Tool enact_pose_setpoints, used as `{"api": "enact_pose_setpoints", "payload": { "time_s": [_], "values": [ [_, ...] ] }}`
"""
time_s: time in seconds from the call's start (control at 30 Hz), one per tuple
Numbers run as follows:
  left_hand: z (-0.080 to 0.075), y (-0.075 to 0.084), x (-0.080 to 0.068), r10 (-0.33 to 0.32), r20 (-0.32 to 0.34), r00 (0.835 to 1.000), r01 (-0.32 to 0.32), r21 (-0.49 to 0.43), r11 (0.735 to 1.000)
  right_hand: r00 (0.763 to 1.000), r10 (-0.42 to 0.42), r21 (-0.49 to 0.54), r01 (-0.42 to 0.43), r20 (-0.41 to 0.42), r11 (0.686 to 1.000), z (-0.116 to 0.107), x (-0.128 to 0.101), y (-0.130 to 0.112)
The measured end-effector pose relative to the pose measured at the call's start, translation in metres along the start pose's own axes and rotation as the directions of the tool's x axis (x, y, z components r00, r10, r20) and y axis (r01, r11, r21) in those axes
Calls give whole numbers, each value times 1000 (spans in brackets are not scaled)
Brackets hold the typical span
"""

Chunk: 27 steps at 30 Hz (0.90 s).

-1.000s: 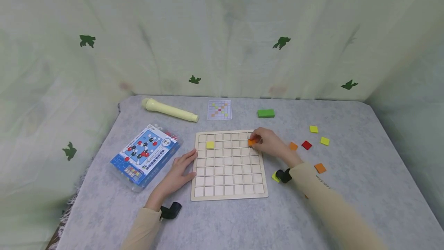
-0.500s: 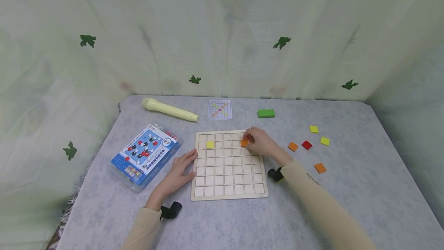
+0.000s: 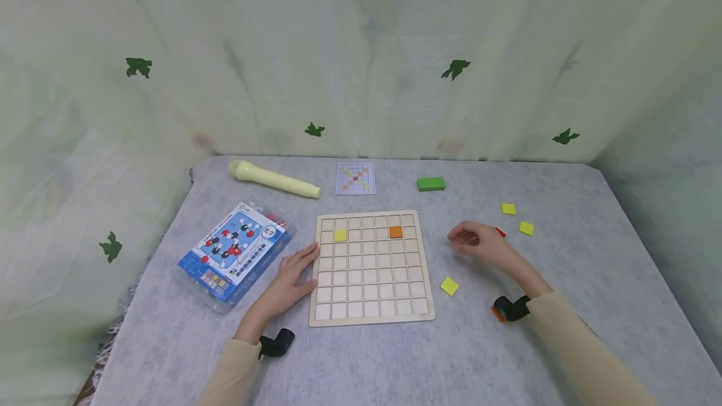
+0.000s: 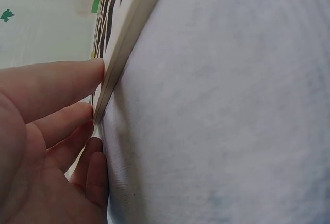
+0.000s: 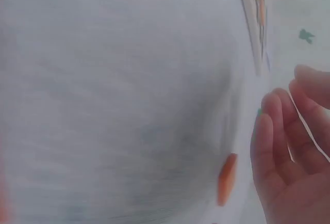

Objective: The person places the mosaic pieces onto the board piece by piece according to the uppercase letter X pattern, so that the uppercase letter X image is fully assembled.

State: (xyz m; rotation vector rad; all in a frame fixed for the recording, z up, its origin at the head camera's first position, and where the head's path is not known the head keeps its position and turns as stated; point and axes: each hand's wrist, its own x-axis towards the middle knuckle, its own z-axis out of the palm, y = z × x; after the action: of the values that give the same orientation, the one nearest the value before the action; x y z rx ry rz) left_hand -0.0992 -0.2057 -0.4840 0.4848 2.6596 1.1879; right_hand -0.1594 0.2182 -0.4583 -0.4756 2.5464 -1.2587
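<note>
The left hand (image 3: 290, 275) lies flat with straight fingers against the left edge of the wooden grid board (image 3: 372, 318) in the middle of the frame, where an orange tile (image 3: 396, 232) and a yellow tile (image 3: 340, 235) sit in the second row. The right hand (image 3: 479, 243) hovers empty, fingers relaxed, at the right of the board, above an orange tile (image 5: 226, 178) on the table. I think a careless grab could push the small red tile (image 3: 500, 232) beside it away.
</note>
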Motion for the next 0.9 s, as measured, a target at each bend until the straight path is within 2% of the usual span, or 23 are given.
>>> {"api": "enact_pose_setpoints", "payload": {
  "time_s": [0.2, 0.33, 0.57, 0.67, 0.77, 0.9],
  "values": [
    [0, 1, 0, -4, 3, 1000, 4, 1, 1000, 983, -51, 48, 43, 177, 998, 8, -25, 11],
    [-1, 2, 0, -8, 7, 1000, 8, -9, 1000, 966, -101, 41, 94, 240, 995, 16, -34, 8],
    [-1, 2, 1, -22, 12, 1000, 22, -11, 1000, 970, -108, -133, 139, 218, 981, 27, -34, -1],
    [-1, 3, 1, -23, 12, 1000, 24, -17, 1000, 973, -114, -175, 150, 202, 973, 27, -33, -3],
    [-1, 2, 1, -23, 12, 1000, 23, -14, 1000, 978, -108, -195, 143, 178, 970, 28, -31, -5],
    [0, 1, 0, -28, 13, 1000, 28, -3, 1000, 984, -103, -165, 127, 147, 978, 29, -22, -9]
  ]
}}
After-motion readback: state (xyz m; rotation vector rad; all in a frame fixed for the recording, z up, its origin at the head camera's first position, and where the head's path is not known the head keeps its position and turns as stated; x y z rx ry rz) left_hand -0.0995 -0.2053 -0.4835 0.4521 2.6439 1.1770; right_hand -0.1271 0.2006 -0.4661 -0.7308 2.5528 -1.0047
